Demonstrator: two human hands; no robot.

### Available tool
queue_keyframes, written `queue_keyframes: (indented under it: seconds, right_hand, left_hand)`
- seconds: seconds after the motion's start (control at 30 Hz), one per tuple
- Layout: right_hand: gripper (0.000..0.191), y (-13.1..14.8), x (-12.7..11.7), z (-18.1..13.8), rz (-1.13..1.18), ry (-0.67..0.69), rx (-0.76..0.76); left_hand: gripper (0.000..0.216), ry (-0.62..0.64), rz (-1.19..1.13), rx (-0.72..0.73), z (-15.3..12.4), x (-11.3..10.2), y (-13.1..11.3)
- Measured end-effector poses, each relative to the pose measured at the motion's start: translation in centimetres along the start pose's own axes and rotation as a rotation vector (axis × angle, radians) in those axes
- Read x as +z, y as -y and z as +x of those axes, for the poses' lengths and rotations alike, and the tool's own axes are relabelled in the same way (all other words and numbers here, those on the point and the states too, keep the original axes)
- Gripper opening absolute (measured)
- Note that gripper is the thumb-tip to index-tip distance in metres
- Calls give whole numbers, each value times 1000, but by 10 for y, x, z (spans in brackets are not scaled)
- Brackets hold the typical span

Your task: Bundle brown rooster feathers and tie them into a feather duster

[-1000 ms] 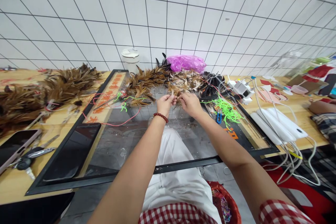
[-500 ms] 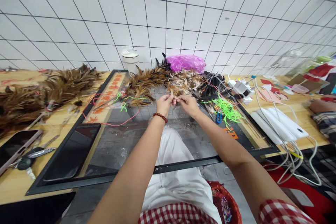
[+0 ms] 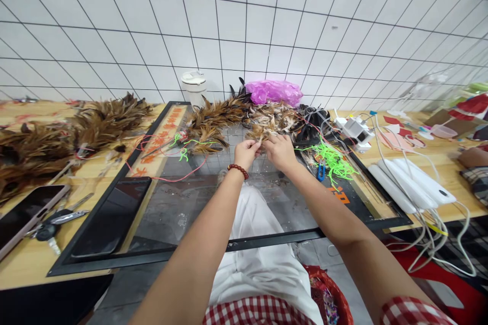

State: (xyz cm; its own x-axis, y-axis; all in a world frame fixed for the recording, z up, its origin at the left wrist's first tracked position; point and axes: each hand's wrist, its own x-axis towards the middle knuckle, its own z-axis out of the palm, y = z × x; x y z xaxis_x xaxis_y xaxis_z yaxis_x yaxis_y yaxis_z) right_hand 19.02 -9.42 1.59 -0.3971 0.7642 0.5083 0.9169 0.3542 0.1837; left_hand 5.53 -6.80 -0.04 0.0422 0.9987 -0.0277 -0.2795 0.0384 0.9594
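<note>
Over the glass panel (image 3: 179,213) my two hands meet close together. My left hand (image 3: 245,155), with a bead bracelet (image 3: 238,170) at the wrist, is pinched on a light brown feather (image 3: 260,135). My right hand (image 3: 280,152) is closed beside it, fingers curled over the same tuft; its fingertips are partly hidden. Just behind lies a loose pile of brown and white feathers (image 3: 280,116). To the left of the hands rests a bound brown feather garland (image 3: 219,117). Right of them are bright green strings (image 3: 335,160) and blue thread snips (image 3: 321,168).
A pink plastic bag (image 3: 273,92) and a white lidded cup (image 3: 195,89) stand by the tiled wall. Phones (image 3: 112,216), keys (image 3: 48,232) and more feather garlands (image 3: 102,122) lie left. White power banks (image 3: 414,185) with cables, and another person's arm, are right.
My right hand has shifted further over the feather tuft, its fingers now curled on it. My left hand keeps its pinch. The whole view has moved slightly.
</note>
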Motion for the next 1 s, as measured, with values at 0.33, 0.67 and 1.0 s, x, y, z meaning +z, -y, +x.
queue_keyframes:
  seconds: [0.33,0.67,1.0]
  right_hand:
    - [25,-2,-4,0,-5,-30,-17]
    - [33,-8,6,-2,164,-73,249]
    - [47,4,2,-2,239,-144,93]
  left_hand:
    - [15,57,232,12,-2,2,3]
    - [20,131,-287,-71,-4,-13,-11]
    - [25,243,-212,-75,-4,-11,-5]
